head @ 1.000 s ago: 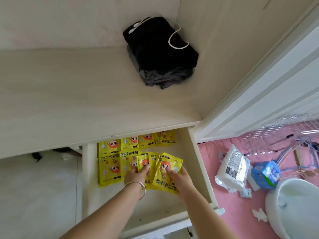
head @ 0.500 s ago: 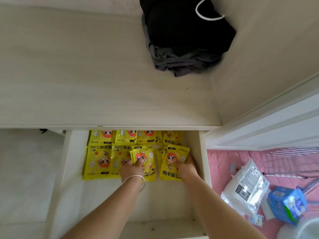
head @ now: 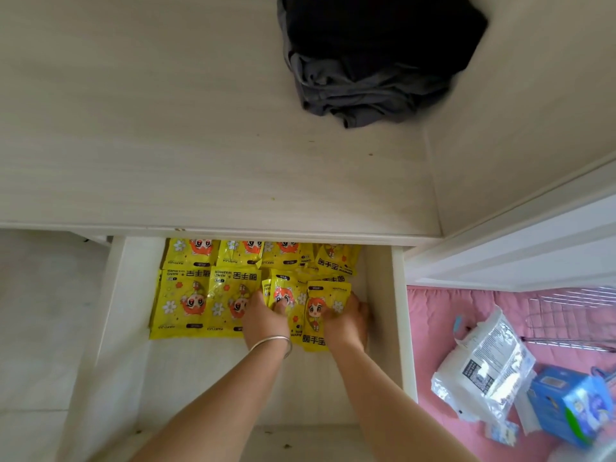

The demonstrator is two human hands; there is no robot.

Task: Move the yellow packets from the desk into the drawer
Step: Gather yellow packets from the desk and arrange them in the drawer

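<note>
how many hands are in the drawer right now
2. The left hand, with a bracelet on its wrist, presses a yellow packet in the drawer. The right hand rests on the next packet, by the drawer's right wall.

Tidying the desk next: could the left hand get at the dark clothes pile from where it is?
Probably yes: the left hand is down on the packets in the drawer, and bare desk top leads to the clothes pile.

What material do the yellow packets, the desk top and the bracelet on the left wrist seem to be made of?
Yellow packets: probably glossy plastic film; they crinkle and catch light.
Desk top: looks like pale wood-grain laminate or veneer, matt, with fine streaks.
Bracelet: apparently silver-coloured metal, a thin shiny band; the exact metal cannot be told.
</note>
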